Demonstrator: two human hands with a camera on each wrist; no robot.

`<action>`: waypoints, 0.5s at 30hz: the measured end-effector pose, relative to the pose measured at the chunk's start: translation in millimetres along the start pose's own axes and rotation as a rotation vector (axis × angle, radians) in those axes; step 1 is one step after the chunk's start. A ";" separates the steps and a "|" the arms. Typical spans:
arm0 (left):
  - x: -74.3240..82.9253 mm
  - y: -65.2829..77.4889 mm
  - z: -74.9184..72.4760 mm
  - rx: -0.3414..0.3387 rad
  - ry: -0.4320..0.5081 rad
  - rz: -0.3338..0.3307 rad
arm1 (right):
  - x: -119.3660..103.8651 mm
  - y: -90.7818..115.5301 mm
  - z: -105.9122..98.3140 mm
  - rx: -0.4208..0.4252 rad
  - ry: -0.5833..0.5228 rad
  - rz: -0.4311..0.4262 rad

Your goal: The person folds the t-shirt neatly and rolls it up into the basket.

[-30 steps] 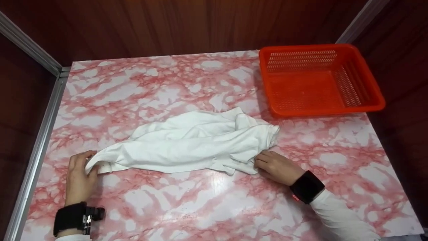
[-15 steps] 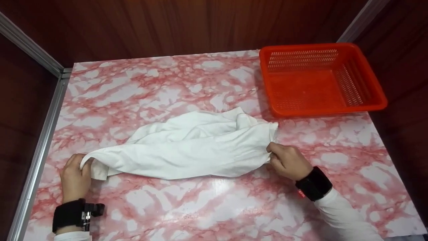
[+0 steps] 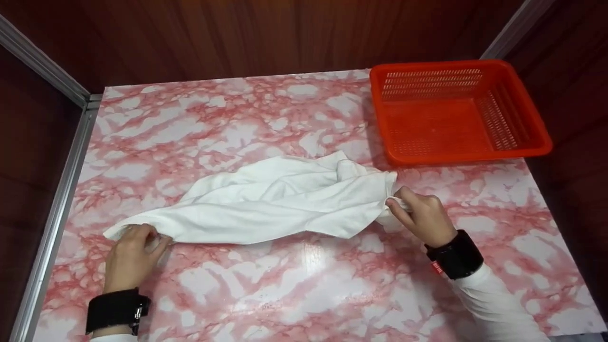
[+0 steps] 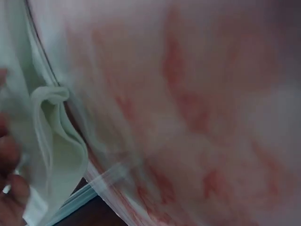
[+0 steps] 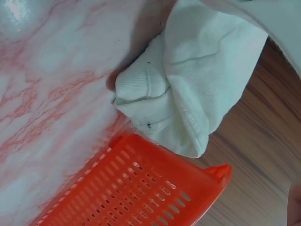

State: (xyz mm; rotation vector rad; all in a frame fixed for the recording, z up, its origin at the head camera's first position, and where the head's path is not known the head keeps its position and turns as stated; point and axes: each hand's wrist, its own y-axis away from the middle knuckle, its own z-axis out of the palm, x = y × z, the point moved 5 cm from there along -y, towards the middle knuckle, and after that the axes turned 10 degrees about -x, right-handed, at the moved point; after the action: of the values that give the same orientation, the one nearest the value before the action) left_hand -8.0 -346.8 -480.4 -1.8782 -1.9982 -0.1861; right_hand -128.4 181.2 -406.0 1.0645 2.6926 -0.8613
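Observation:
A crumpled white garment [image 3: 266, 204] with ribbed edging lies lengthwise across the table; its exact kind is unclear. My left hand [image 3: 133, 259] is at its left end, fingers curled over the near edge, with the thumb low beside the cloth. In the left wrist view, those fingertips [image 4: 9, 155] show only at the border, next to a looped fold of the garment [image 4: 61, 150]. At the other end my right hand [image 3: 425, 218] pinches the edge between thumb and fingers, lifting it a little. The right wrist view shows the raised, ribbed cloth [image 5: 188, 80] hanging in folds.
An orange-red plastic basket [image 3: 465, 156] with slotted walls stands at the back right, close behind the garment's right end. Dark wood-patterned panels [image 3: 237, 38] border the red-and-white marbled table [image 3: 213, 118] at the back and sides.
My left hand has left the garment's far-left tip and moved right along the near edge. My right hand has shifted up and right, drawing the right edge outward and raising it.

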 end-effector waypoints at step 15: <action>-16.7 4.7 11.7 -0.196 0.067 -0.062 | 11.6 13.8 9.5 -0.223 -0.126 0.022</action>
State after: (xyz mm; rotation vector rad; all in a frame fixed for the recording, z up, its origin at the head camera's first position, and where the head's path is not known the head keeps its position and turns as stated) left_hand -5.1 -357.8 -498.0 -1.8988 -2.0580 -0.4723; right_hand -128.8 190.9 -423.9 0.9554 2.5924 -0.5862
